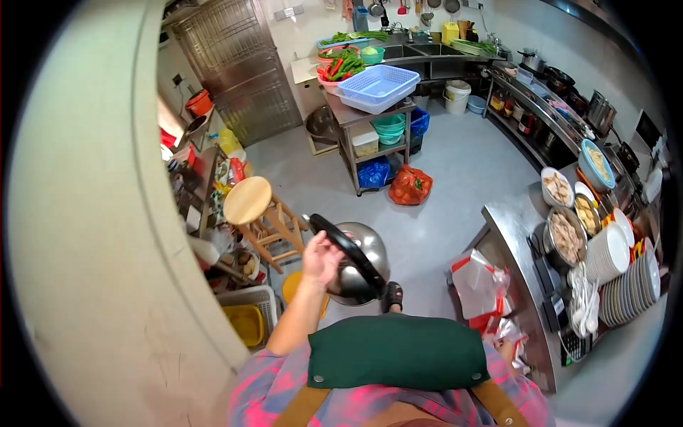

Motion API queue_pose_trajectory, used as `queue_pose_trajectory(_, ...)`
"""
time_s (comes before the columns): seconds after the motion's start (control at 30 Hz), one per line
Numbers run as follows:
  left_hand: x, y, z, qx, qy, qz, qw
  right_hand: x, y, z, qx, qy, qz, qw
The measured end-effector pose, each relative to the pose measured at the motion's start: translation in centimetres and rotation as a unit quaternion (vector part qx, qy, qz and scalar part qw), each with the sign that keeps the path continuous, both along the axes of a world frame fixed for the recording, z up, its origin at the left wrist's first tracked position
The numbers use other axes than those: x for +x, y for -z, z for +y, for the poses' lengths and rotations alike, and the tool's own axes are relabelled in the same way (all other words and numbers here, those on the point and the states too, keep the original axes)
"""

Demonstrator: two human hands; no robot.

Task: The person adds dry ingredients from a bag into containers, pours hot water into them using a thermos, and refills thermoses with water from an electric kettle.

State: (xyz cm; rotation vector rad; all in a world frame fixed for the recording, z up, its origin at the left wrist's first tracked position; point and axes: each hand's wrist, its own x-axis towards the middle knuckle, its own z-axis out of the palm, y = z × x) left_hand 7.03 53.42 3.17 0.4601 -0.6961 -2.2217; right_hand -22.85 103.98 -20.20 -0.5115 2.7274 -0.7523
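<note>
My left hand (324, 260) is raised in front of me, its fingers curled at the side of a black, lid-like thing (348, 249) seen nearly edge-on. Its exact kind is hard to make out. Below it, a large shiny steel bowl (366, 245) rests on the floor, partly covered by the black thing and my hand. Little shows of my right hand (506, 349), low at my right side near clear plastic bags (509, 331); its fingers are not distinguishable.
A wooden stool (247, 201) stands left of the bowl. Ahead is a steel trolley (356, 117) bearing a blue basket (379, 85), with a red bag (410, 186) beside it. The steel counter (516, 213) on the right carries stacked plates (629, 292) and food bowls (565, 238).
</note>
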Motion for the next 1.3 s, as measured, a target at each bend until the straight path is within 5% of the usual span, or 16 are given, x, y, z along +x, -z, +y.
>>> queue_pose_trajectory(0.07,-0.5,0.9,-6.5,-0.021,-0.032,-0.005,0.999,-2.5,-2.4,-8.0,-0.021,0.008,0.045,0.999)
queue_pose_trajectory(0.1,-0.7,1.4,-9.8,-0.04,-0.054,-0.008,0.998,-5.9,0.6,-11.5,0.039,0.01,0.067,0.997)
queue_pose_trajectory(0.17,-1.5,0.2,-15.5,-0.025,-0.093,-0.039,0.995,-10.9,-0.1,-22.6,-0.102,-0.054,0.064,0.991)
queue_pose_trajectory(0.2,-1.5,-0.1,-18.0,-0.024,-0.098,-0.046,0.994,-13.8,-0.1,-28.7,-0.048,-0.091,0.087,0.991)
queue_pose_trajectory(0.5,-1.5,-2.7,-40.9,-0.13,-0.199,-0.03,0.971,-17.1,-21.4,-81.9,-0.343,-0.29,0.145,0.881)
queue_pose_trajectory(0.77,-0.8,-4.1,-65.7,-0.126,-0.211,0.023,0.969,-18.3,-20.0,-102.8,-0.309,-0.269,0.245,0.879)
queue_pose_trajectory(1.03,1.9,-6.1,-85.8,-0.167,-0.291,0.014,0.942,-22.3,-22.8,-116.6,-0.373,-0.128,0.178,0.902)
queue_pose_trajectory(1.17,3.3,-5.5,-96.6,-0.184,-0.352,0.001,0.918,-24.4,-24.2,-131.8,-0.399,-0.174,0.216,0.874)
queue_pose_trajectory(1.3,5.7,-5.9,-109.8,-0.148,-0.398,-0.004,0.905,-24.2,-23.4,-149.8,-0.454,-0.277,0.124,0.837)
